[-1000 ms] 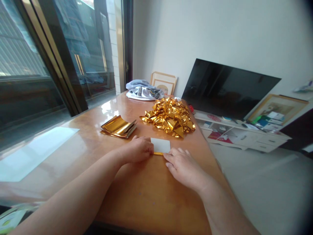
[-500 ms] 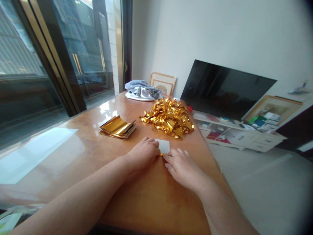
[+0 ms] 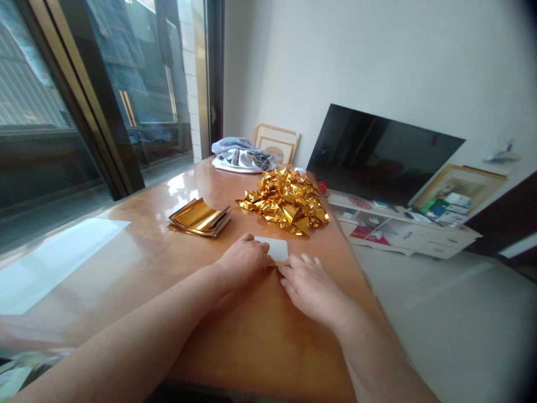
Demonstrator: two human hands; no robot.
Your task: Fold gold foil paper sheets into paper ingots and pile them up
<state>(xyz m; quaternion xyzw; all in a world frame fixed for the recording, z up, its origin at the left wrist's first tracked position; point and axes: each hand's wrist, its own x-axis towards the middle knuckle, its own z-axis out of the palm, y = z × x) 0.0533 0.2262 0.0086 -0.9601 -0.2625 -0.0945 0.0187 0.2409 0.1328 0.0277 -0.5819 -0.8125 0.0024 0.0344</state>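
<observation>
A small sheet of paper (image 3: 277, 247), white side up with a gold edge, lies flat on the wooden table (image 3: 251, 336). My left hand (image 3: 243, 261) presses down on its near left part and covers it. Fingertips of my right hand (image 3: 308, 284) rest on the sheet's near right edge. Both hands nearly touch each other. Beyond the sheet sits a heap of folded gold foil pieces (image 3: 287, 201). A stack of flat gold foil sheets (image 3: 199, 218), curled at the edges, lies to the left of the heap.
A bundled grey cloth (image 3: 241, 155) and a picture frame (image 3: 277, 144) sit at the table's far end. A dark glass window (image 3: 84, 101) runs along the left. A black TV screen (image 3: 377, 154) leans on a low white cabinet (image 3: 403, 232) right of the table edge.
My left hand slid right over the white sheet, covering more of it, until it met my right hand. The camera shifted slightly.
</observation>
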